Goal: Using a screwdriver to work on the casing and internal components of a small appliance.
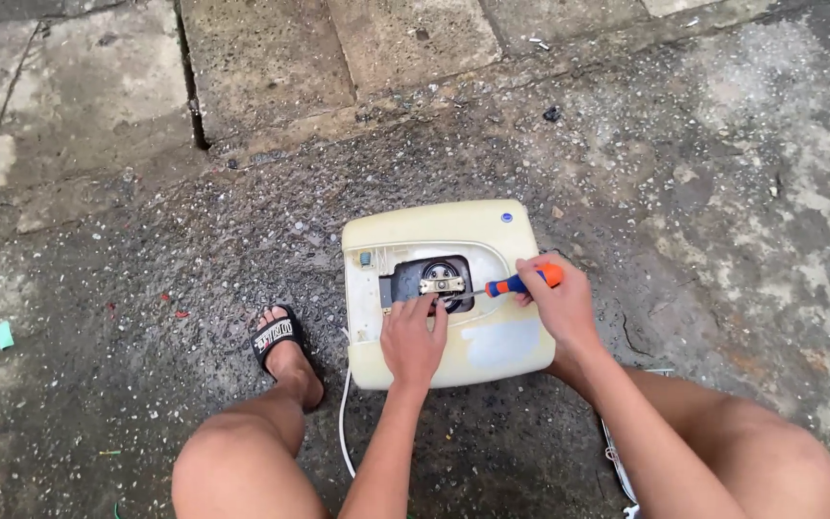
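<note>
A yellowed cream plastic appliance casing (511, 346) lies flat on the wet ground, with a dark opening (413, 279) in its top showing a metal bracket (442, 284). My right hand (557, 306) grips a screwdriver (523, 283) with an orange and blue handle; its shaft points left toward the bracket. My left hand (412, 338) rests on the casing, fingertips at the lower edge of the opening beside the screwdriver tip.
My left foot in a black slide sandal (277, 338) stands left of the casing. A white cord (343, 423) trails from the casing toward me. Stone paving slabs (261, 58) lie beyond, and a small teal scrap (3, 334) sits far left.
</note>
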